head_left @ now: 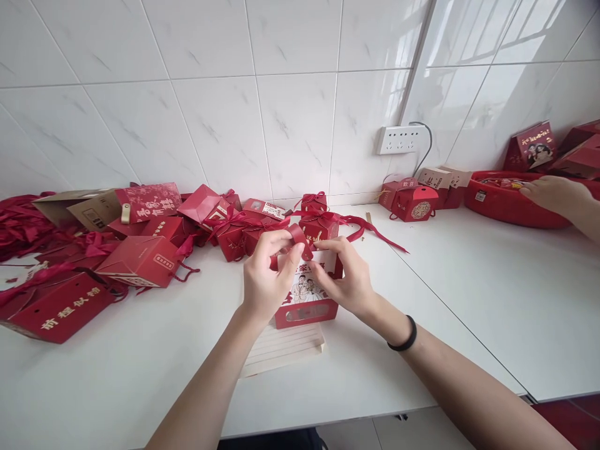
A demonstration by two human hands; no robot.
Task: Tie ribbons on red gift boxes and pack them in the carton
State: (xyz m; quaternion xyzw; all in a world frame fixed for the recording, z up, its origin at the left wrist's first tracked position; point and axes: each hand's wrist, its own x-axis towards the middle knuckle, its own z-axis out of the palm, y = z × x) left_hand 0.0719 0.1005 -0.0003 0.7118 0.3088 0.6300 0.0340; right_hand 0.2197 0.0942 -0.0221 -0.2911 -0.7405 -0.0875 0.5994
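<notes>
Ctr. frame, we see the red box [307, 299]; L hand [268, 270] pinches a red strap [297, 236], R hand [345, 276] curls narrowly by the box top, grip unclear. We judge uneven tugging could crease the strap or tip the box.

I have the left hand [267, 272] pinching a red strap [297, 233] between thumb and forefinger, above a red box [307, 315] with a printed white panel. The right hand [344, 275] has its thumb and forefinger apart at the box's upper right; from here I can't tell whether they grip it. Nearer me than the fingers lies a lined paper pad [285, 353]. Just beyond the fingertips I see ribboned boxes [321, 230]; left of them, a pile of boxes [140, 261]. Well right of the fingers, another person's hand [550, 192] is over a red basin [506, 214].
</notes>
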